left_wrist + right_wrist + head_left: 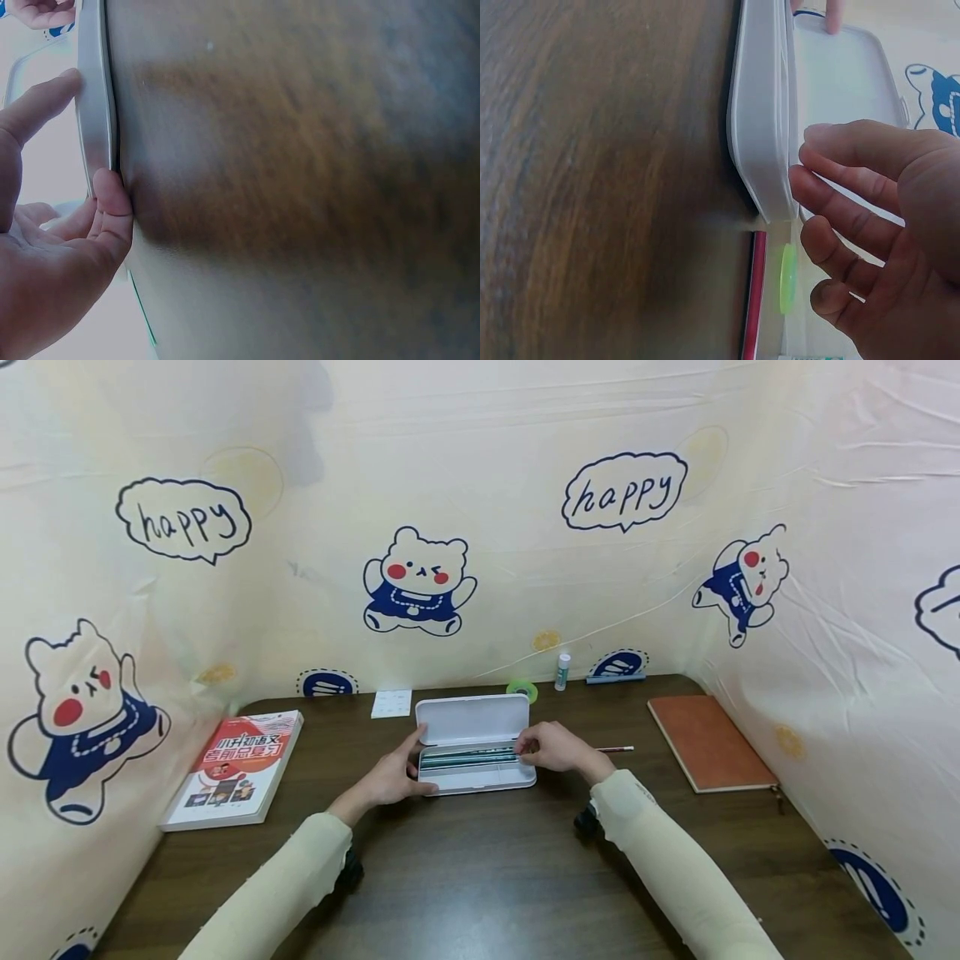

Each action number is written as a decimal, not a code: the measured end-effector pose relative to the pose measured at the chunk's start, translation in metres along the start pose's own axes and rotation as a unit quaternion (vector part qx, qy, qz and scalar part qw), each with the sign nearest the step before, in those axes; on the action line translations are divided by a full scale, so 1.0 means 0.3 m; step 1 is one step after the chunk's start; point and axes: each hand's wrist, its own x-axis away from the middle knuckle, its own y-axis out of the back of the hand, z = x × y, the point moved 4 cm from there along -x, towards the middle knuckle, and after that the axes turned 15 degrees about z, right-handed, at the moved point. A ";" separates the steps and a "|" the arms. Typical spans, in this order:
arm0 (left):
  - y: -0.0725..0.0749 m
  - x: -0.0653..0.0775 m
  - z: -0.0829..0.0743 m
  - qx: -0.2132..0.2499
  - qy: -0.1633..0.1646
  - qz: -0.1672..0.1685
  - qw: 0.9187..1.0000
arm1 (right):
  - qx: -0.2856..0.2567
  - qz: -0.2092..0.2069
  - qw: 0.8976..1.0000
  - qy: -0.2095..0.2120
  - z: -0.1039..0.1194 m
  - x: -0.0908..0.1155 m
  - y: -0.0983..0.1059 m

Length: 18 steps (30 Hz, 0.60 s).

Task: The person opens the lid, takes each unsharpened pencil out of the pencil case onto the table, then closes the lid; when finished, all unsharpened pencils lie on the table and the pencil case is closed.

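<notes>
A white pencil case (480, 785) lies on the table with its lid (472, 720) raised at the back. Several dark green pencils (457, 761) lie lengthwise inside it. My left hand (392, 777) grips the case's left end, its thumb near the front corner; in the left wrist view its fingertips touch the case wall (93, 112). Over the right end is my right hand (557, 748), fingers bent and tips at the rim beside the pencils' ends. Whether those fingertips pinch a pencil is hidden. To the right of that hand lies a red pencil (755, 292) on the table.
A thick book (236, 768) lies at the left, a brown notebook (708, 743) at the right. Along the back are a white card (392, 703), a green tape roll (532, 691), an upright glue stick (562, 672) and a blue stick-like item (615, 678). Printed cloth surrounds the table.
</notes>
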 end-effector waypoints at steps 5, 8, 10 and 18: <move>0.004 0.002 -0.004 0.002 0.002 -0.004 1.000 | 0.025 0.005 1.000 0.001 0.018 -0.014 0.000; 0.004 0.001 -0.006 0.003 0.001 -0.006 1.000 | 0.038 0.011 0.999 0.007 0.027 -0.019 -0.004; 0.004 0.000 -0.006 0.003 0.001 -0.006 1.000 | 0.040 0.013 0.999 0.011 0.030 -0.022 -0.008; 0.000 -0.004 0.001 0.005 0.005 -0.009 1.000 | 0.027 0.006 1.000 0.003 0.032 -0.032 -0.015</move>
